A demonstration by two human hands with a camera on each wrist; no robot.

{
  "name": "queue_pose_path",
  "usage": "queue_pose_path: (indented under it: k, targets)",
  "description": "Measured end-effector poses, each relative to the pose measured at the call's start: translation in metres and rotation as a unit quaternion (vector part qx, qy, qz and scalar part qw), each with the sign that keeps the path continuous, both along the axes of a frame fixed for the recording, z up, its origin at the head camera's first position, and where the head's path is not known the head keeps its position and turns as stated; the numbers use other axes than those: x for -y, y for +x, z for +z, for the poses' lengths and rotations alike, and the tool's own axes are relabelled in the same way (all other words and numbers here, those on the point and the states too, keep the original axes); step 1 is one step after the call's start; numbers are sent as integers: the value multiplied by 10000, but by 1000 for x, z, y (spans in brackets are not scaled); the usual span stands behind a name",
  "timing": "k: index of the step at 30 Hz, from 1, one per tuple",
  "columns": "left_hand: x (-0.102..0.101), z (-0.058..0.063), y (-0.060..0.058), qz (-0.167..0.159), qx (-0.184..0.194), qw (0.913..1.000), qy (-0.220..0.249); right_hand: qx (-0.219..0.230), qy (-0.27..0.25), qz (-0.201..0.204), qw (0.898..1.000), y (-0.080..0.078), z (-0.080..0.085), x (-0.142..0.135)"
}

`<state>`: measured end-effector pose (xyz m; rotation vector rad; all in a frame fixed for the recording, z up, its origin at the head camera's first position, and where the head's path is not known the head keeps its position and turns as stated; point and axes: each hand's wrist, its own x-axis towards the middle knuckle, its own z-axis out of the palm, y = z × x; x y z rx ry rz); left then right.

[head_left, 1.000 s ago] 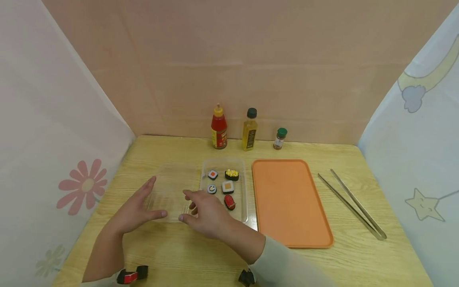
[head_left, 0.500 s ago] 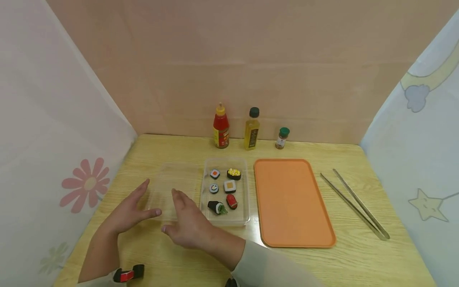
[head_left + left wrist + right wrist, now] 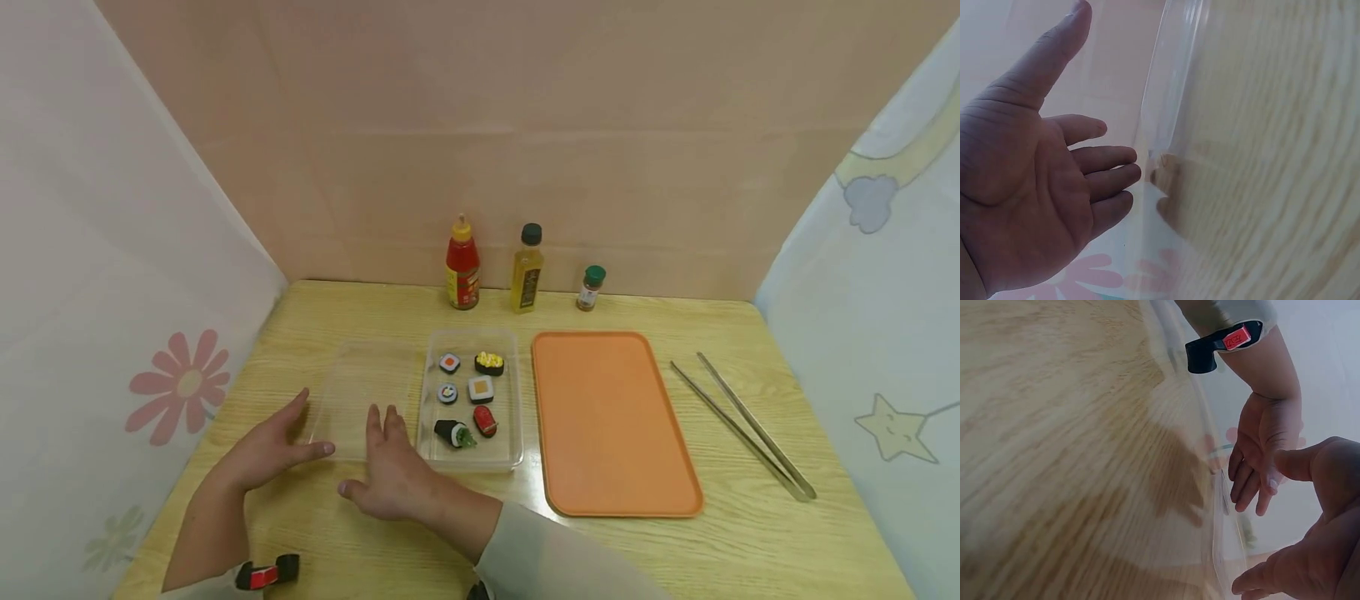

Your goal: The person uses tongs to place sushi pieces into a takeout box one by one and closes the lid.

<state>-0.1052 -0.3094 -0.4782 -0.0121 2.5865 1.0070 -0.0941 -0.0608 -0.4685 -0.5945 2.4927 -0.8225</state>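
Observation:
A clear plastic lid [image 3: 367, 375] lies flat on the table, left of a clear plastic box [image 3: 498, 454]. My left hand [image 3: 262, 458] is by the lid's near left corner, thumb and fingers spread, holding nothing. Over the lid's near right part is my right hand [image 3: 397, 479], fingers extended forward and thumb apart. Inside the box are several sushi pieces, among them a dark hand roll [image 3: 450, 432], a red-topped piece [image 3: 485, 422] and a yellow-topped piece [image 3: 489, 363]. In the left wrist view, the left hand [image 3: 1035, 181] is palm up beside the lid's edge [image 3: 1166, 81]; contact is unclear.
An orange tray [image 3: 615, 425] is right of the box, with metal tongs [image 3: 750, 433] farther right. Along the back stand a red sauce bottle [image 3: 462, 271], an oil bottle [image 3: 527, 275] and a small green-capped jar [image 3: 589, 292]. Cloth walls enclose the table.
My right hand has moved left from the box's near left corner, its fingers straightening and the hand roll coming into view. The left hand has shifted slightly left and down.

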Motion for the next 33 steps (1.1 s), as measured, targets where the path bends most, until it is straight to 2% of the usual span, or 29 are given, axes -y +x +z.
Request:
queue_pose_path:
  k: [6,16,23,33]
  targets:
    - [-1,-2,2,23,300,9995,-78,234,28,-159,9996,3,-4,2]
    - [-4,-5,1,-16,265,9996,-107,393,-143,-281,9987,2,-10,1]
    - [1,-4,0,-24,-110,9994,-335,304,-565,-303,9975,3,-10,-2]
    - [2,16,6,244,-590,9978,-190,13,-1349,-449,9898,1,6,-14]
